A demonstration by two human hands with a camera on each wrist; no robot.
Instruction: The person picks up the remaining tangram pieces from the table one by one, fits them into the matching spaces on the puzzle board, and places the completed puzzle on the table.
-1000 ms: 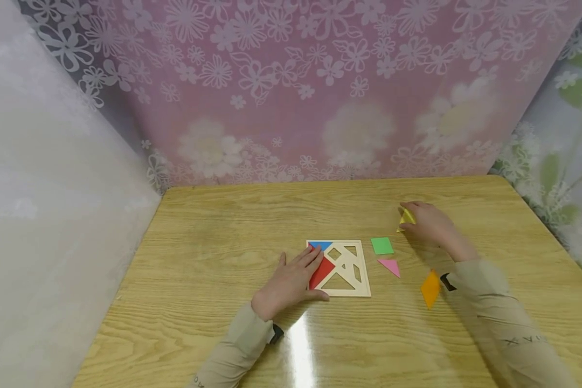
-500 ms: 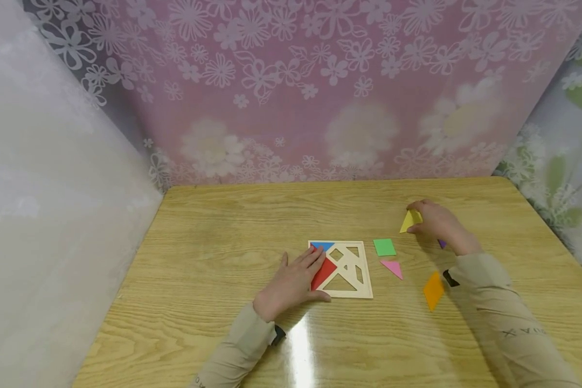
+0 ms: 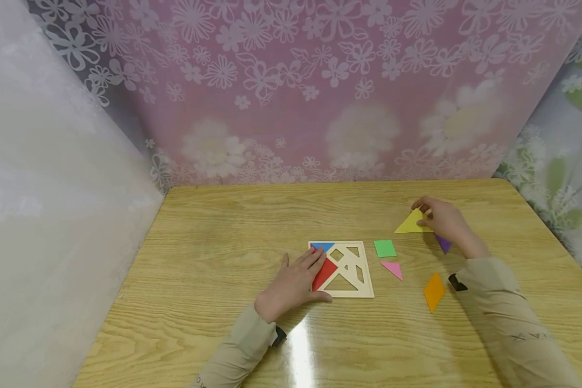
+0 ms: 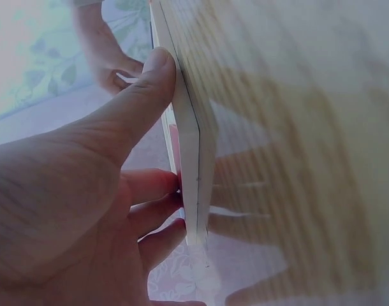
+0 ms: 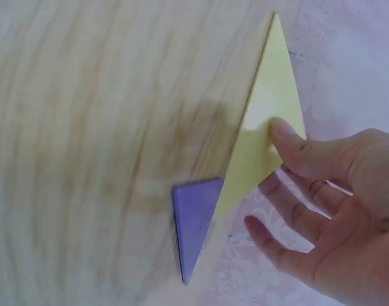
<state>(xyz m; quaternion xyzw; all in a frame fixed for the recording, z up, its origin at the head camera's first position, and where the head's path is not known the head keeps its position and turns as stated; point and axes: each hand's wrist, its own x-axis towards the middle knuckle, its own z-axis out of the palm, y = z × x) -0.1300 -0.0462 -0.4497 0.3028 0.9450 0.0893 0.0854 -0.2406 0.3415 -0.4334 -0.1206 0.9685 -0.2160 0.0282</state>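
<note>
My left hand (image 3: 291, 285) lies spread over the left side of a pale wooden tangram board (image 3: 366, 269), thumb along its near edge (image 4: 188, 140). Under its fingers, a red triangle (image 3: 326, 271) and a blue triangle (image 3: 322, 246) sit in the board, partly covered. Up at the right, my right hand (image 3: 443, 221) pinches a large yellow triangle (image 3: 409, 223). In the right wrist view, the thumb presses the yellow triangle's face (image 5: 261, 121), other fingers partly behind it. Beside it is a purple triangle (image 5: 198, 220), partly hidden by the hand in the head view.
Right of the board lie a green square (image 3: 385, 248), a pink triangle (image 3: 393, 269) and an orange parallelogram (image 3: 434, 292). The board shows several unfilled cutouts. A flowered pink curtain (image 3: 281, 108) hangs behind the wooden table (image 3: 213, 258).
My right hand has shifted slightly right, and the yellow triangle has turned to show more of its face. The purple triangle has come into sight below the hand. My left hand stays on the board.
</note>
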